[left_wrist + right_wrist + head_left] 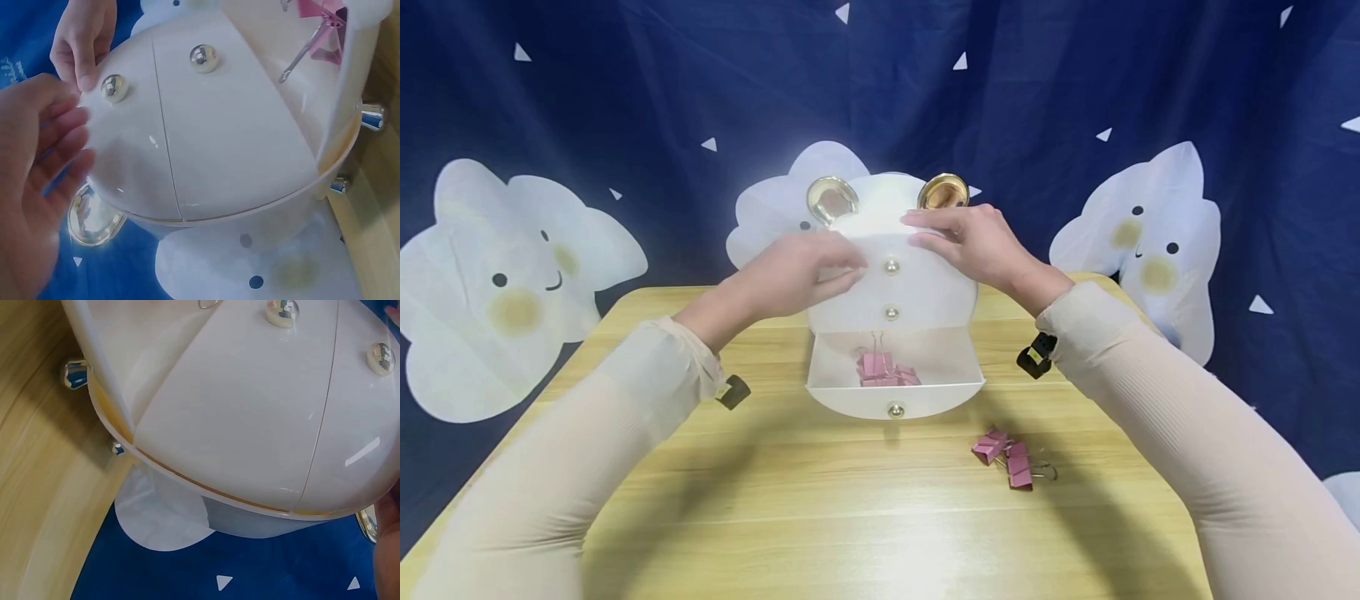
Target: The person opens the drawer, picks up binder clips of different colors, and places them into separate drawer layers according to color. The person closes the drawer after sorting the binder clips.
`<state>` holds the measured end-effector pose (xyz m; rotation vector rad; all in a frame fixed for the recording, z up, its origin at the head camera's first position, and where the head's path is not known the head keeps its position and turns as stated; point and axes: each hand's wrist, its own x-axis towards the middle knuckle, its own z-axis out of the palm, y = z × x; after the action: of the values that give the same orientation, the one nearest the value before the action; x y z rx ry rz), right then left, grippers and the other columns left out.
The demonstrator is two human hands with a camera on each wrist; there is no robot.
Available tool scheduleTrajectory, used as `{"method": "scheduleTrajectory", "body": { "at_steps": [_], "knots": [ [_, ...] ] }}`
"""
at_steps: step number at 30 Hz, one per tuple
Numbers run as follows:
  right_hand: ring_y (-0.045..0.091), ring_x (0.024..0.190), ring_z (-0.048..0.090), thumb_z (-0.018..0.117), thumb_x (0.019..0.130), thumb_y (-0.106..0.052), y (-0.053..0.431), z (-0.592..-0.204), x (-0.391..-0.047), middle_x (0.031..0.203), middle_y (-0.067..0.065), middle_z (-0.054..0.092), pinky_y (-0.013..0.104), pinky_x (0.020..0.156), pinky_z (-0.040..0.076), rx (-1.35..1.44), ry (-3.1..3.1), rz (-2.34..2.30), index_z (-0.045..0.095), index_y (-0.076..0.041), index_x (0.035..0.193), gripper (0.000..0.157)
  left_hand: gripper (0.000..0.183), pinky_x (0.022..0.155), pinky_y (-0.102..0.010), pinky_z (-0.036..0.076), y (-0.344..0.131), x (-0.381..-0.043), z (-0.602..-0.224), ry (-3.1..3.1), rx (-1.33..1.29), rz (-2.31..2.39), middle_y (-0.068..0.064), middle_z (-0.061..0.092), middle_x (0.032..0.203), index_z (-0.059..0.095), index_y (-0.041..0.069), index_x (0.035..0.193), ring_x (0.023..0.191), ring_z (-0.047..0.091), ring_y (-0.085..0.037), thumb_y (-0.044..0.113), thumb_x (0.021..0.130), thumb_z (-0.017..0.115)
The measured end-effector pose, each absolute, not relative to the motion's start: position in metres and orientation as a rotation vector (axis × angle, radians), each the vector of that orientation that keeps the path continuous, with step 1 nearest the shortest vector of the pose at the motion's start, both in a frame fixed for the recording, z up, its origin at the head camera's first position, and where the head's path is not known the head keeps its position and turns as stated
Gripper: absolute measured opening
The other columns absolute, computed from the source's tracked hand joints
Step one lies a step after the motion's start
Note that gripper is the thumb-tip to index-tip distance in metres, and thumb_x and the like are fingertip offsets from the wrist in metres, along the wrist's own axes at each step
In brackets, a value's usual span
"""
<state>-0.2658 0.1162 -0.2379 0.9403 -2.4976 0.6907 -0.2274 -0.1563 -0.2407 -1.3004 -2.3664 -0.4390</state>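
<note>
A white storage box (891, 292) with round golden ears stands on the table, its bottom drawer (895, 400) pulled out. Several pink binder clips (880, 368) lie in that drawer. My left hand (805, 271), slightly blurred, is beside the box's upper left front, fingers loosely bent and nothing between them. In the left wrist view its fingertips are right at the box's edge. My right hand (972, 242) touches the box's upper right part below the right ear (945, 192), fingers nearly straight and thumb apart from them. The upper two drawers, each with a metal knob (891, 267), are closed.
Two pink binder clips (1007, 458) lie on the wooden table (850, 508), right of the drawer and in front of it. Behind the table hangs a dark blue curtain (910, 92) with white clouds and triangles.
</note>
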Motion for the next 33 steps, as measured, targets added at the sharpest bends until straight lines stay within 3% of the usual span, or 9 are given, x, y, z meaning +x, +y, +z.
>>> {"method": "scheduleTrajectory", "body": {
  "at_steps": [6,16,19,22,25,28,31,33],
  "knots": [
    [0.019,0.11,0.063,0.068,0.094,-0.034,0.115,-0.237,-0.266,0.125,-0.006,0.065,0.031,0.08,0.054,0.931,-2.519,0.718,0.068,-0.023,0.126,0.035,0.019,0.097,-0.041,0.046,-0.157,-0.238,-0.238,-2.267,-1.134,-0.516,-0.009,0.068,0.107,0.07,0.005,0.107,0.104,0.06,-0.027,0.017,0.093,0.068],
    [0.019,0.111,0.061,0.067,0.094,-0.035,0.117,-0.235,-0.264,0.122,-0.002,0.067,0.037,0.089,0.05,0.959,-2.485,0.727,0.069,-0.018,0.125,0.035,0.035,0.107,-0.038,0.039,-0.156,-0.257,-0.236,-2.393,-1.013,-0.638,-0.004,0.063,0.127,0.064,0.012,0.127,0.121,0.053,-0.021,0.03,0.097,0.063],
    [0.019,0.088,0.062,0.067,0.094,-0.035,0.118,-0.233,-0.259,0.119,-0.001,0.069,0.035,0.079,0.049,0.941,-2.441,0.739,0.071,-0.017,0.122,0.034,0.039,0.108,-0.035,0.037,-0.153,-0.262,-0.235,-2.416,-1.021,-0.65,-0.002,0.061,0.131,0.063,0.014,0.131,0.125,0.052,-0.018,0.032,0.097,0.062],
    [0.018,0.062,0.05,0.067,0.094,-0.035,0.121,-0.233,-0.251,0.117,-0.001,0.07,0.032,0.065,0.045,0.922,-2.418,0.748,0.071,-0.019,0.123,0.033,0.041,0.111,-0.034,0.034,-0.148,-0.265,-0.235,-2.427,-1.067,-0.633,-0.002,0.06,0.134,0.061,0.012,0.134,0.128,0.049,-0.018,0.032,0.097,0.061],
    [0.019,0.048,0.037,0.066,0.095,-0.033,0.125,-0.236,-0.244,0.12,-0.001,0.068,0.03,0.055,0.04,0.935,-2.409,0.73,0.069,-0.019,0.125,0.033,0.043,0.113,-0.032,0.031,-0.145,-0.268,-0.236,-2.457,-1.1,-0.606,-0.003,0.057,0.138,0.059,0.012,0.136,0.132,0.046,-0.018,0.033,0.099,0.058],
    [0.018,0.057,0.047,0.068,0.094,-0.028,0.132,-0.243,-0.238,0.123,0.0,0.067,0.03,0.057,0.04,0.968,-2.397,0.729,0.068,-0.018,0.126,0.033,0.044,0.115,-0.032,0.027,-0.143,-0.269,-0.239,-2.499,-1.109,-0.609,-0.002,0.054,0.141,0.056,0.012,0.139,0.136,0.041,-0.018,0.033,0.1,0.056],
    [0.019,0.089,0.062,0.07,0.093,-0.023,0.139,-0.251,-0.231,0.129,0.003,0.064,0.034,0.069,0.047,0.996,-2.369,0.738,0.067,-0.016,0.127,0.035,0.044,0.116,-0.031,0.023,-0.143,-0.27,-0.243,-2.526,-1.099,-0.63,-0.001,0.051,0.144,0.054,0.014,0.141,0.139,0.037,-0.017,0.032,0.101,0.053],
    [0.02,0.106,0.062,0.071,0.092,-0.021,0.144,-0.256,-0.225,0.13,0.004,0.063,0.035,0.074,0.051,1.002,-2.356,0.748,0.066,-0.014,0.128,0.036,0.043,0.116,-0.031,0.021,-0.144,-0.27,-0.246,-2.539,-1.088,-0.649,-0.001,0.05,0.145,0.053,0.015,0.142,0.14,0.034,-0.016,0.032,0.102,0.052]
  ]
}}
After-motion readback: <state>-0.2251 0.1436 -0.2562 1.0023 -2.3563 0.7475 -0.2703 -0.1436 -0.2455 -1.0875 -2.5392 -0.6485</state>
